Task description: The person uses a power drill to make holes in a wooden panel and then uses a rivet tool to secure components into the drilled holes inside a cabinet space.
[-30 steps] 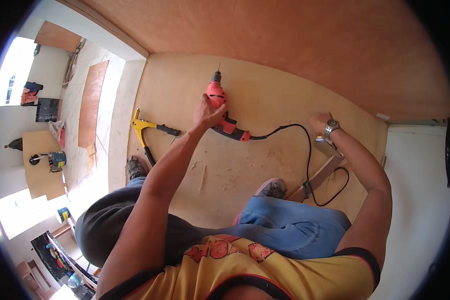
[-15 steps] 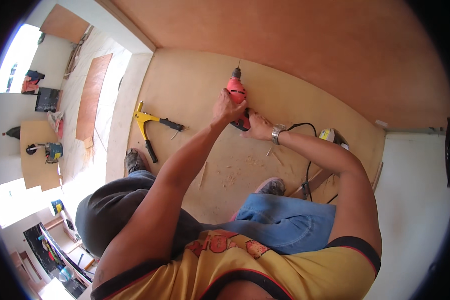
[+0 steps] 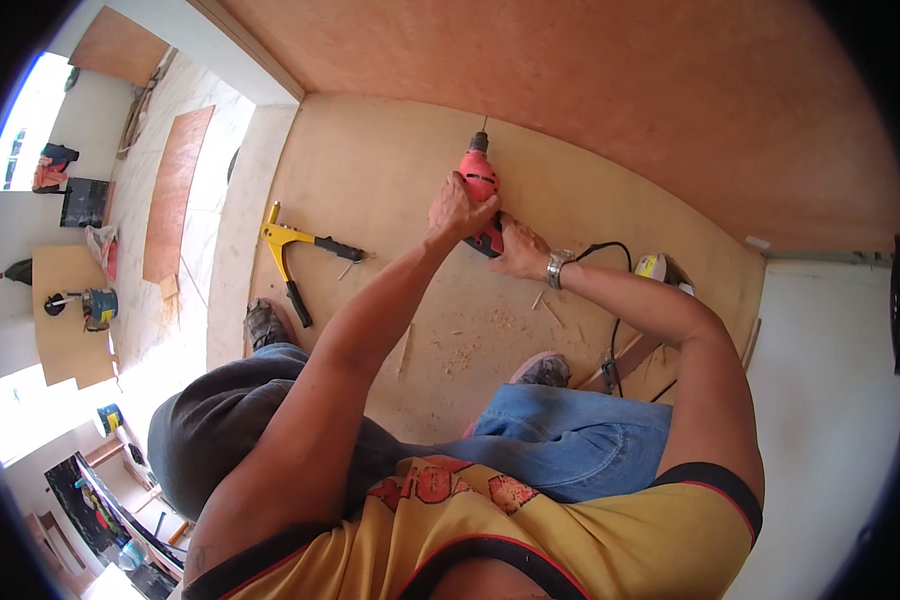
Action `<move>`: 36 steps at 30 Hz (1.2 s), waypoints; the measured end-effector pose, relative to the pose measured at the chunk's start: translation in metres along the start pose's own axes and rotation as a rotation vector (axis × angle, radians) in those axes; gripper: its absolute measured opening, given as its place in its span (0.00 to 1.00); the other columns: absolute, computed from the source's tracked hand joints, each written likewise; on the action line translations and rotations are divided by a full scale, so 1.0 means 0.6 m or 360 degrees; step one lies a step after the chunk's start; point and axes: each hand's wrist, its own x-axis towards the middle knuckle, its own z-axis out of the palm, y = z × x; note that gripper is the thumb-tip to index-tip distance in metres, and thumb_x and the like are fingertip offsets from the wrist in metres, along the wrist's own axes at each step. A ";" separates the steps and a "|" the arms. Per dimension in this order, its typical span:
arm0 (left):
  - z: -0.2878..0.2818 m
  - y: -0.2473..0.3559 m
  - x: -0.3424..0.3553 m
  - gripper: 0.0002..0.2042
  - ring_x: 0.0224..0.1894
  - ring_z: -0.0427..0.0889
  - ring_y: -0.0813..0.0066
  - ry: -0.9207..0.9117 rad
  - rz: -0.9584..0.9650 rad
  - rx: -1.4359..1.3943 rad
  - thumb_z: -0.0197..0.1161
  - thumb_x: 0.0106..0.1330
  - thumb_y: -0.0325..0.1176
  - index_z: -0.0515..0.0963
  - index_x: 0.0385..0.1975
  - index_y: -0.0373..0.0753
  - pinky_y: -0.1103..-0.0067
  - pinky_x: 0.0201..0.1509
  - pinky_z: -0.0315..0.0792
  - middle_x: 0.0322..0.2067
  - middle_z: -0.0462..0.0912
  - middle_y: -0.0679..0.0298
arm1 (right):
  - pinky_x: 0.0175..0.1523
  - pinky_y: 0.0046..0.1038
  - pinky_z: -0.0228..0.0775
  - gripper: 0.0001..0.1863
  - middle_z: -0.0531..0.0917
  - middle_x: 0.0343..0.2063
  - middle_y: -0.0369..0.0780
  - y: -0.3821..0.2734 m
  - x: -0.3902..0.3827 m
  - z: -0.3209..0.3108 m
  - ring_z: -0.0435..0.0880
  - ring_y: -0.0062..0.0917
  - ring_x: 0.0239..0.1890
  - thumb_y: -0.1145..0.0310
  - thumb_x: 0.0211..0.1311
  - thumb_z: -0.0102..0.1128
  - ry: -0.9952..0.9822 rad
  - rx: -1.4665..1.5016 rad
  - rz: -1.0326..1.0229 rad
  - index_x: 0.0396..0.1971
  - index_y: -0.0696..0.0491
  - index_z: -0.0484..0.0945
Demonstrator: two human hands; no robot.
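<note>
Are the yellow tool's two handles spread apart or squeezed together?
Spread apart. On the yellow tool, one black handle points right, the other downward, with a wide gap between.

Left arm extended forward and inward, only slightly bent; left hand leads, back of hand up, closed in a grip, thumb to its right. Right arm sharply bent at the elbow, which points outward; forearm crosses inward. Right hand sits just beside and nearer the body, closed, fingers partly hidden. Both bare.
</note>
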 end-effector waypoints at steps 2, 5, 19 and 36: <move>0.003 0.010 0.000 0.41 0.51 0.83 0.48 -0.0043 -0.0008 0.0001 0.67 0.52 0.61 0.70 0.53 0.28 0.60 0.53 0.77 0.47 0.81 0.44 | 0.59 0.44 0.75 0.46 0.80 0.49 0.59 0.010 -0.002 -0.001 0.81 0.51 0.54 0.57 0.44 0.76 -0.0027 0.0012 0.0038 0.59 0.65 0.64; 0.003 0.012 0.002 0.39 0.53 0.82 0.48 -0.0072 -0.0035 0.0007 0.67 0.53 0.59 0.70 0.53 0.28 0.61 0.55 0.77 0.48 0.80 0.45 | 0.59 0.44 0.75 0.45 0.80 0.48 0.59 0.011 0.001 -0.004 0.82 0.51 0.53 0.57 0.44 0.76 -0.0090 0.0008 0.0081 0.58 0.65 0.65; 0.009 0.014 0.012 0.40 0.54 0.82 0.47 -0.0067 -0.0018 0.0050 0.66 0.53 0.61 0.69 0.53 0.27 0.61 0.56 0.76 0.49 0.80 0.44 | 0.56 0.44 0.77 0.44 0.82 0.46 0.58 0.002 0.000 -0.021 0.83 0.50 0.52 0.57 0.44 0.75 -0.0107 0.0007 0.0123 0.58 0.64 0.66; 0.009 0.024 0.008 0.40 0.55 0.81 0.47 -0.0057 -0.0058 0.0008 0.66 0.52 0.59 0.70 0.53 0.26 0.62 0.57 0.76 0.49 0.81 0.41 | 0.48 0.45 0.81 0.29 0.84 0.45 0.53 -0.018 -0.003 -0.034 0.86 0.48 0.46 0.64 0.47 0.71 -0.0151 -0.0222 0.0274 0.48 0.59 0.73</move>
